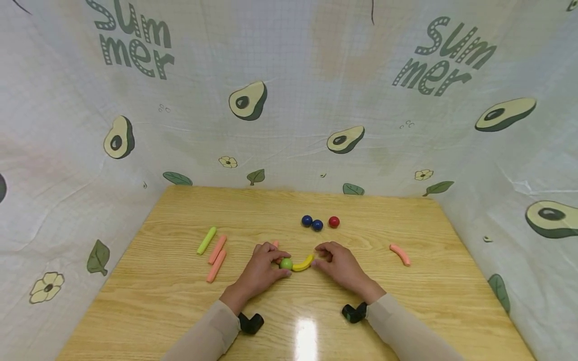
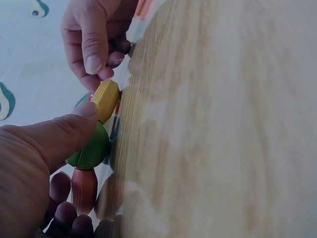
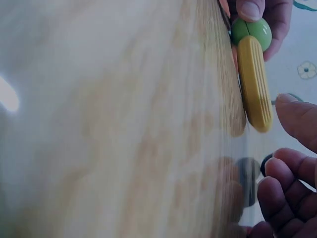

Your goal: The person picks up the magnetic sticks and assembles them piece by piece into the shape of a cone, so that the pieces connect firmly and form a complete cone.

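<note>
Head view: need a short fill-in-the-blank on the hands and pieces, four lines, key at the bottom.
1. The left hand pinches a ball coloured ____.
2. The stick nearest the right hand is coloured ____.
3. Beside the red ball lie ____ dark blue balls.
4. To the left of the left hand lie ____ loose sticks in all.

Missing words: green; yellow; two; three.

On table [image 1: 253,210]: ball [image 1: 286,264] in left hand [image 1: 263,268], centre stick [image 1: 303,264] touching its right side, right hand [image 1: 338,263] just right of that. Partly hidden stick [image 1: 276,243] to the ball's left, contact hard to call. 3 sticks [image 1: 217,266] left of left hand. 3 loose balls [image 1: 317,225] behind centre stick. Lone stick [image 1: 400,254] right of right hand.
</note>
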Tool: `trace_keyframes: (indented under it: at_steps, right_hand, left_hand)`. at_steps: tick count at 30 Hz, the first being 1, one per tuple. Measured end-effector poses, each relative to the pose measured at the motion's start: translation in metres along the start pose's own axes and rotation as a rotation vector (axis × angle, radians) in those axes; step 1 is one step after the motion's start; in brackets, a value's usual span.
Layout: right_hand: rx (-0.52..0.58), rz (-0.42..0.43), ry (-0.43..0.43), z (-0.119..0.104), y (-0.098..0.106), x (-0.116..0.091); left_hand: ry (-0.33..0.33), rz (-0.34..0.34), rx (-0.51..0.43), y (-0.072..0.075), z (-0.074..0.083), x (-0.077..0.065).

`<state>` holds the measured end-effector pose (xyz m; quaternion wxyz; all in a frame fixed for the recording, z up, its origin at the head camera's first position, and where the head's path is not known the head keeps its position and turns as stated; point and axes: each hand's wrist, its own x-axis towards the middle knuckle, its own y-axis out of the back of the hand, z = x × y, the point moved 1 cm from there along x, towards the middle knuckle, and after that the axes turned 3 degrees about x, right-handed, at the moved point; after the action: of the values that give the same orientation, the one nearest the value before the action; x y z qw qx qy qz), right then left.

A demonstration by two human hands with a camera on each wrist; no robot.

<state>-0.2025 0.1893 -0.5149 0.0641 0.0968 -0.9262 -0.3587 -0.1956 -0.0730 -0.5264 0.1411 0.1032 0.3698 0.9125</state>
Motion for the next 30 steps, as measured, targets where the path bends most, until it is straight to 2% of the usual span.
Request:
trace_keyframes:
  at_steps: [4,11,15,21,30]
  right_hand:
    - [-0.011,0.059,-0.003,0.005,0.008,0.006]
    - [0.076,0.204,-0.066,0.017,0.033,0.022]
    - [0.076,0.248,-0.095,0.026,0.043,0.035]
    - [0.077,0.222,-0.105,0.035,0.049,0.051]
    - [0.050,0.177,-0.116,0.039,0.044,0.066]
  left_hand:
    - [-0.009,0.001,-0.003,-0.001,0.000,0.000]
    - [-0.005,-0.007,-0.017,-0.002,-0.001,0.000]
    - [-0.002,-0.004,-0.012,-0.002,-0.002,0.000]
    - [0.003,-0.005,-0.029,-0.001,-0.002,0.000]
    - [0.014,-0.010,-0.040,0.001,-0.001,0.000]
